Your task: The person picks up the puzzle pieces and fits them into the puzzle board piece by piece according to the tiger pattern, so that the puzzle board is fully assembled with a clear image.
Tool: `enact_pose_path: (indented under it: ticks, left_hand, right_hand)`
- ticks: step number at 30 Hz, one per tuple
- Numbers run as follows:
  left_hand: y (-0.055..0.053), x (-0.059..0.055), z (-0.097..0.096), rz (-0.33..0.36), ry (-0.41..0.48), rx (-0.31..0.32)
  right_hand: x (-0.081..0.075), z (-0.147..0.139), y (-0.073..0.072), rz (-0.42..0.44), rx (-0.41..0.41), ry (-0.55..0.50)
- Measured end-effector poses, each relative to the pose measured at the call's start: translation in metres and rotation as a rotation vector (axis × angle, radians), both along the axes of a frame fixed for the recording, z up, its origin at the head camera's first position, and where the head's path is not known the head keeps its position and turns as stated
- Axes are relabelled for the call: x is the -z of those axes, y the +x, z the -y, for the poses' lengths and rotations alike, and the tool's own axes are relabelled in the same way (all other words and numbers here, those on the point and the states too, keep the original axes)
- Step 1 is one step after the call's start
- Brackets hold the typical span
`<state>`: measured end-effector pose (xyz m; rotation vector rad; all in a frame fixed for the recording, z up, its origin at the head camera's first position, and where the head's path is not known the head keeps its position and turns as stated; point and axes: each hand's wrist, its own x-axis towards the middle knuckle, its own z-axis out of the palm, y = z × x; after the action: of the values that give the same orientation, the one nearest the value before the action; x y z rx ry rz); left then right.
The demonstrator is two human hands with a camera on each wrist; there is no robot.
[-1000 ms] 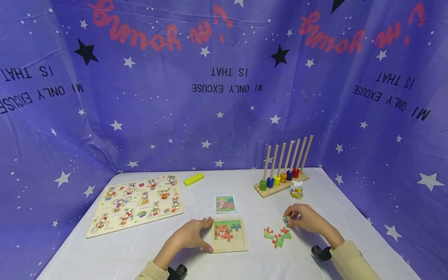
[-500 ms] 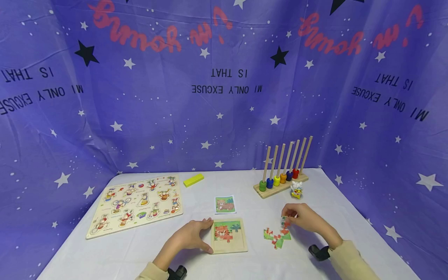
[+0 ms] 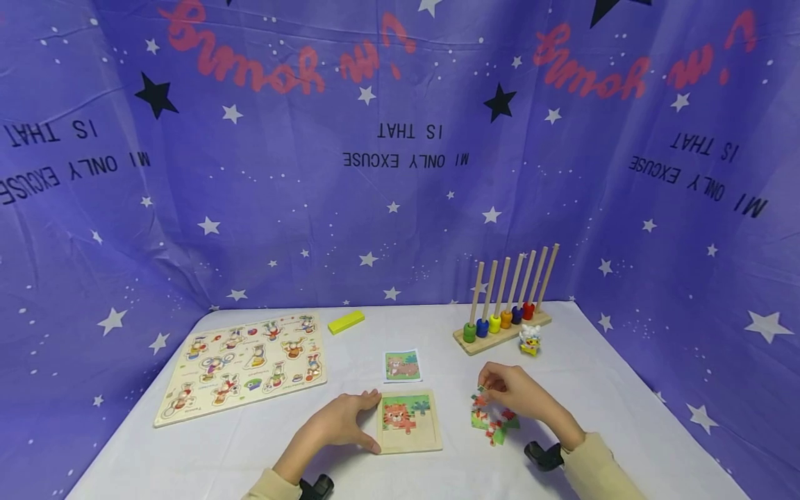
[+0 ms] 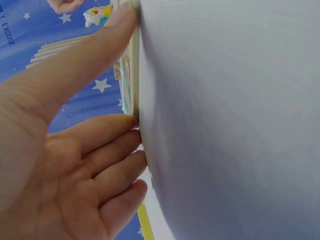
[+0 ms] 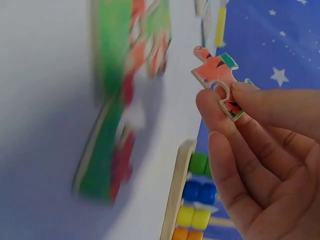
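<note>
My left hand [image 3: 340,420] holds the left side of a square wooden puzzle tray [image 3: 409,446], thumb at the near corner and index finger at the far one. Inside the tray, fitted pieces show a tiger's face [image 3: 396,415] and some greenery; its lower part is bare wood. My right hand [image 3: 517,392] pinches an orange, black and green puzzle piece [image 5: 217,70] between thumb and fingers, raised off the table. Beneath and beside that hand lie several loose puzzle pieces [image 3: 498,435], blurred in the right wrist view. Behind the tray is a tiger picture card [image 3: 402,366].
At the left lies a large wooden board [image 3: 240,361] with figure pieces. A yellow block [image 3: 346,321] is at the back. A rack [image 3: 500,337] of upright pegs with coloured beads stands back right, a small white-and-yellow figurine [image 3: 530,340] before it.
My right hand has moved left with the puzzle piece, over the loose pieces. The left hand and the tray have stayed in place.
</note>
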<state>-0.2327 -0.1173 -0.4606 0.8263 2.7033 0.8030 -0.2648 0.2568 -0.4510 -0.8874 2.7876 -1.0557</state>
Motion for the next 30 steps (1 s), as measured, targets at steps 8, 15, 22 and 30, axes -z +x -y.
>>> enact_pose_path:
  ticks: [8, 15, 22, 30]
  left_hand:
    - [0.001, 0.002, 0.000, 0.008, -0.003, -0.011]
    - [0.001, 0.001, 0.000, 0.013, -0.002, -0.015]
    - [0.001, 0.000, 0.000, 0.026, 0.001, -0.012]
    - [0.000, 0.000, 0.001, 0.035, 0.007, -0.006]
  right_hand:
    - [0.005, 0.028, 0.001, -0.022, -0.032, -0.063]
    - [0.003, 0.055, 0.001, -0.048, -0.038, -0.070]
    - [0.008, 0.076, -0.002, -0.059, -0.049, -0.088]
    - [0.013, 0.087, 0.002, -0.039, -0.074, -0.105]
